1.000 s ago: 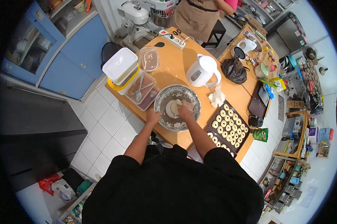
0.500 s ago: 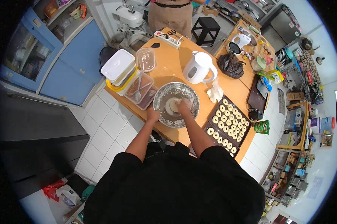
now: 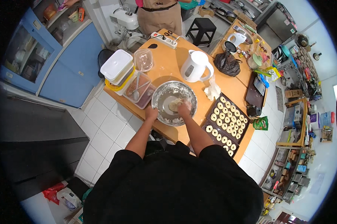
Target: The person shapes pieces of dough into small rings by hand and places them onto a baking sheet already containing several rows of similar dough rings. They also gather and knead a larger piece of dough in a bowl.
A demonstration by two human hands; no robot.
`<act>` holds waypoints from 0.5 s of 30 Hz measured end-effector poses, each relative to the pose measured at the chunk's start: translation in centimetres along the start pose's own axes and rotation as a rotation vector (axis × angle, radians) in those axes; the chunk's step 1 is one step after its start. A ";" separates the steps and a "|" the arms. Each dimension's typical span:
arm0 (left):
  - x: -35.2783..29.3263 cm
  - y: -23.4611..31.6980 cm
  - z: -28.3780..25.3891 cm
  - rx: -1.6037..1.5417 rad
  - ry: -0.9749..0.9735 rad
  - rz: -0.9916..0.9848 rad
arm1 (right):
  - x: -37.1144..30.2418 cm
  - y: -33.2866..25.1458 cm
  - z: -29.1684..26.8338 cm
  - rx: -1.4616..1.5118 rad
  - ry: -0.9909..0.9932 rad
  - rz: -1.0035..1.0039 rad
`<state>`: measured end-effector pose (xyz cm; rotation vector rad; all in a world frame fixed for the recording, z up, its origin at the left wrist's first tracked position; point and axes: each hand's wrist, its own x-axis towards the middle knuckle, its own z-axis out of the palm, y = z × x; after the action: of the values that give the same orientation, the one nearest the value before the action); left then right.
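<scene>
A metal mixing bowl [image 3: 161, 90], its inner wall smeared with flour and dough, stands near the table's front edge. My left hand [image 3: 151, 112] grips its rim on the near left side, the fingers curled over the edge. Inside the bowl my right hand [image 3: 184, 107], dusted with flour, is closed on a pale lump of dough [image 3: 174, 105] lying at the bottom. Part of the lump is hidden under the fingers. Just right of the bowl, dark trays [image 3: 207, 123] carry several rows of ring-shaped dough pieces [image 3: 222, 116].
Stacked plastic tubs [image 3: 117, 64] crowd the bowl's left. Behind it stand a white electric kettle [image 3: 195, 67] and a power strip [image 3: 164, 40]. A black plastic bag [image 3: 228, 62] lies farther right. Across the table is a person in a brown apron [image 3: 160, 18]; a hand [image 3: 69, 3] reaches by the shelf.
My right hand has shifted over the dough, which looks less round and more covered. My left hand stays on the rim. The aproned person appears farther left, and a hand now shows by the shelf.
</scene>
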<state>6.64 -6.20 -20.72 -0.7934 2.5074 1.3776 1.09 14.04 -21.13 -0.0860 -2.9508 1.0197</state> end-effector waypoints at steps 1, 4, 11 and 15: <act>0.0 -0.1 0.0 0.042 0.008 -0.019 | 0.1 0.0 -0.2 0.003 -0.043 0.023; -0.5 0.5 -0.5 0.073 -0.004 -0.003 | 0.9 0.7 -0.9 -0.018 -0.117 -0.002; -6.6 4.5 -6.0 0.250 0.132 0.236 | -1.1 -1.2 -1.7 -0.088 -0.058 -0.126; -8.1 7.3 -5.4 0.140 -0.061 0.375 | -0.3 -0.6 -0.9 -0.022 -0.075 -0.080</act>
<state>10.14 -4.49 -9.18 -0.2570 2.7637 1.2803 1.43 14.07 -20.06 0.0708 -3.0049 1.0021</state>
